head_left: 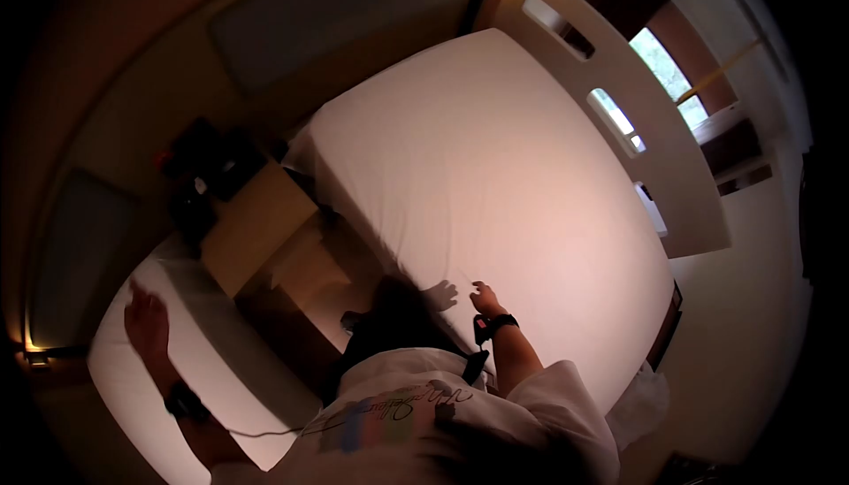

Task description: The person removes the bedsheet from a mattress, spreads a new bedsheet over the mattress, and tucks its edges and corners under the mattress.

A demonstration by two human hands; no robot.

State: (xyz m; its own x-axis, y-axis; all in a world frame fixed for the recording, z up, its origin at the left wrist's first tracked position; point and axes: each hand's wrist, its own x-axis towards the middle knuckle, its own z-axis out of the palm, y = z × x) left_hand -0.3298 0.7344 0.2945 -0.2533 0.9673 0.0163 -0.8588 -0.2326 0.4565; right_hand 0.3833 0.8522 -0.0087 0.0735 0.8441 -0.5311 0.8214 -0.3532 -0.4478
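A white fitted sheet (478, 158) covers the large bed in front of me and to my right. My right hand (484, 299) is over the near edge of this sheet, fingers apart and nothing in them. Its shadow falls on the cloth just to the left; whether the fingertips touch the sheet I cannot tell. To the left, my left hand (148, 321) hangs above a second bed with a white sheet (133, 397). It is dim, but its fingers look stretched out and hold nothing visible. Each wrist wears a black band.
Between the beds stands a light brown wooden nightstand (261, 224), with dark objects (212, 162) behind it. A pale headboard-like panel (610, 105) with cut-out slots runs along the large bed's far right side, near a window (663, 65). White cloth (638, 405) lies at lower right. A cable crosses my shirt.
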